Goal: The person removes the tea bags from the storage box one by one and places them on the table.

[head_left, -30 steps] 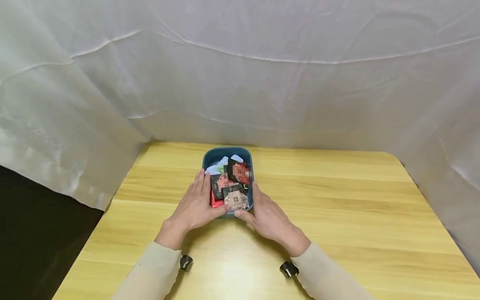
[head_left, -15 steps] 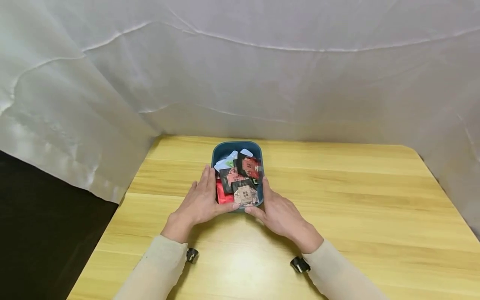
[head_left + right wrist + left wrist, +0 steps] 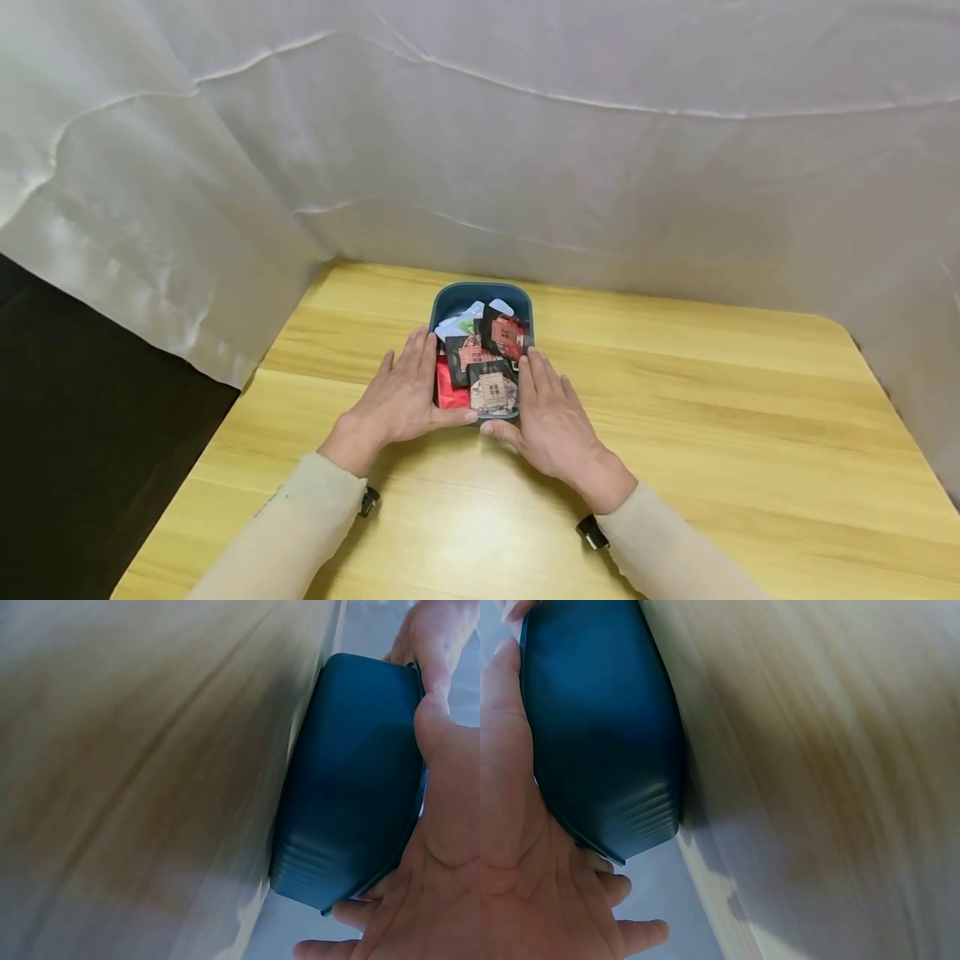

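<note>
A dark blue plastic bin (image 3: 471,293) stands on the table with flat packets in it. Among these are a black-and-red packet (image 3: 507,335), a black packet with a beige label (image 3: 493,392), a red packet (image 3: 452,390) and pale blue ones (image 3: 454,327). Along the bin's left side lies my left hand (image 3: 401,392), fingers extended and thumb at the near rim. My right hand (image 3: 558,425) rests against the right side in the same way, its thumb by the near corner. Both wrist views show the bin's outer wall (image 3: 607,735) beside straight fingers.
The bin is on a wood-grain table (image 3: 675,433), towards its back edge. Pale grey cloth (image 3: 525,167) hangs behind and at the sides. A dark area (image 3: 97,433) lies beyond the table's left edge.
The head view has shifted, so the bin appears further right. My right hand's fingers now show higher along the bin's right rim. The packets lie as before.
</note>
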`<state>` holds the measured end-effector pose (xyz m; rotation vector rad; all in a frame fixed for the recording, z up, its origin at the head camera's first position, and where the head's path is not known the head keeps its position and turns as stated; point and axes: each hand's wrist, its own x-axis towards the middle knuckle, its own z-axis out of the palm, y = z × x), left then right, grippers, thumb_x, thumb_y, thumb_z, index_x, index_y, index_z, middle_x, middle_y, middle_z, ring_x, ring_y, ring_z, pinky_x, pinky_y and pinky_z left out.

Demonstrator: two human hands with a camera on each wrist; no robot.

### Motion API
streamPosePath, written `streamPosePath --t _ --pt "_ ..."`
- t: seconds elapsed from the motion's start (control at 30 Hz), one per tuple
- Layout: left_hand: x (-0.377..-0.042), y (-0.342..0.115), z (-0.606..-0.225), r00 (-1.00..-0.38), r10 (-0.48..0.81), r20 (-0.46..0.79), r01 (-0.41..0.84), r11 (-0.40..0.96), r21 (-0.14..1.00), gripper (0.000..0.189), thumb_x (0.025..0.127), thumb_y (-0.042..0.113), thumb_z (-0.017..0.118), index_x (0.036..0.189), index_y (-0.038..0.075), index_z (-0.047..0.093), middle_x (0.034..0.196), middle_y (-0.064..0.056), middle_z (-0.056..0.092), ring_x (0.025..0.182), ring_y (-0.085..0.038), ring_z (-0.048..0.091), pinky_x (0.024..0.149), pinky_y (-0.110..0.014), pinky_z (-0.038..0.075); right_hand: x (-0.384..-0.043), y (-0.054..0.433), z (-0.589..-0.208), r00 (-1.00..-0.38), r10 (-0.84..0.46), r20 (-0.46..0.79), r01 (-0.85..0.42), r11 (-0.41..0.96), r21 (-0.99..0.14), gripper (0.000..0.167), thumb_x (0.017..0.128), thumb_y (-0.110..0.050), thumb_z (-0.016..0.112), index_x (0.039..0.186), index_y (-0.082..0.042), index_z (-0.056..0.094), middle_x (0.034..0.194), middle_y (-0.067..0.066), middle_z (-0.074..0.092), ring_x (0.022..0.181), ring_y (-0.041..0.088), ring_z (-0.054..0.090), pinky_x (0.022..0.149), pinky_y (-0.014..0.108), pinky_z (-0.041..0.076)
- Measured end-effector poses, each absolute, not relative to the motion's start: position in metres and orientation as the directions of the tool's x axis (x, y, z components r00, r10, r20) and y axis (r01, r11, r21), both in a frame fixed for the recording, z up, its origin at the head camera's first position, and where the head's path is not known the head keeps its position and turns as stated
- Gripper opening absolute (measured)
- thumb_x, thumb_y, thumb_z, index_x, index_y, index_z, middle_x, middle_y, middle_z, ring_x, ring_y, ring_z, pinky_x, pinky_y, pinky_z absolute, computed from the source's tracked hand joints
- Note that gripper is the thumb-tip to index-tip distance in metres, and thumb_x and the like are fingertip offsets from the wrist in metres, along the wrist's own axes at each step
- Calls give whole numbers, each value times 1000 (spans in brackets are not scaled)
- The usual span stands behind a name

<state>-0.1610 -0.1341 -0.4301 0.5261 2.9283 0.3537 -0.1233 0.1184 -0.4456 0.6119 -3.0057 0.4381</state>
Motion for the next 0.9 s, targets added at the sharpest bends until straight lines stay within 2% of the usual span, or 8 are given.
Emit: streamPosePath --t 0.23,0.47,0.77,0.9 --pt "-158 -137 -426 -935 331 -129 294 925 242 145 77 96 55 167 -4 1 176 -24 0 164 -37 4 130 -64 16 -122 117 -445 -924 -376 68 -380 882 -279 116 96 -75 53 165 8 13 174 29 8 158 46 26 121 71 31" --pt "-156 -136 -428 -935 333 -118 296 920 256 146 76 98 54 167 -4 3 176 -24 0 164 -37 3 130 -63 15 -120 120 -443 -921 -385 58 -385 880 -279 116 96 -73 57 165 9 13 174 28 7 157 45 28 120 71 32" --pt "-153 -131 -431 -944 307 -123 258 917 306 148 74 97 58 167 -3 2 176 -23 -2 165 -36 0 130 -64 14 -121 130 -432 -903 -424 66 -425 862 -278 112 95 -71 62 163 9 23 172 30 20 155 46 34 121 64 38" --pt "-156 -131 -431 -942 308 -132 256 916 310 148 74 97 58 167 -3 1 176 -23 -4 165 -35 -1 131 -62 14 -130 136 -416 -885 -463 52 -458 846 -272 101 98 -65 62 160 9 33 167 31 31 151 49 40 121 61 39"
